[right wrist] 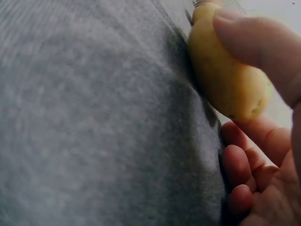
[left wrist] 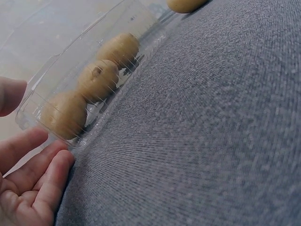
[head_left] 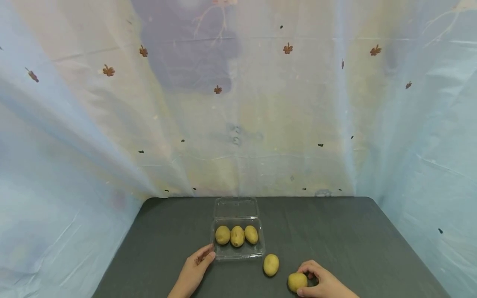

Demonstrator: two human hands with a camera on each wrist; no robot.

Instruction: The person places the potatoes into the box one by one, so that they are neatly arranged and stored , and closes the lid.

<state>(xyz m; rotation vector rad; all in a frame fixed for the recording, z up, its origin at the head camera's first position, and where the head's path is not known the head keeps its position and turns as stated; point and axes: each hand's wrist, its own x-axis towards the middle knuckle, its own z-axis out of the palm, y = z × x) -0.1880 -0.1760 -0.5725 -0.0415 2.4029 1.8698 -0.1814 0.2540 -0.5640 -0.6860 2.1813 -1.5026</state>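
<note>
A clear plastic clamshell container (head_left: 238,255) stands with its lid tipped back, holding three yellow potatoes (head_left: 237,236) in a row. At its near left corner my left hand (head_left: 196,267) holds the edge, thumb and fingers on either side; the left wrist view shows the fingertips (left wrist: 59,153) against the wall. My right hand (head_left: 319,281) pinches a potato (head_left: 297,282) between thumb and fingers, low over the table at the right; whether it touches the cloth I cannot tell. Between the container and that hand lies another potato (head_left: 271,265).
Dark grey cloth covers the table (head_left: 335,231). A pale patterned curtain (head_left: 238,124) rises behind its far edge and continues down both sides. The open lid (head_left: 236,207) leans toward the back edge.
</note>
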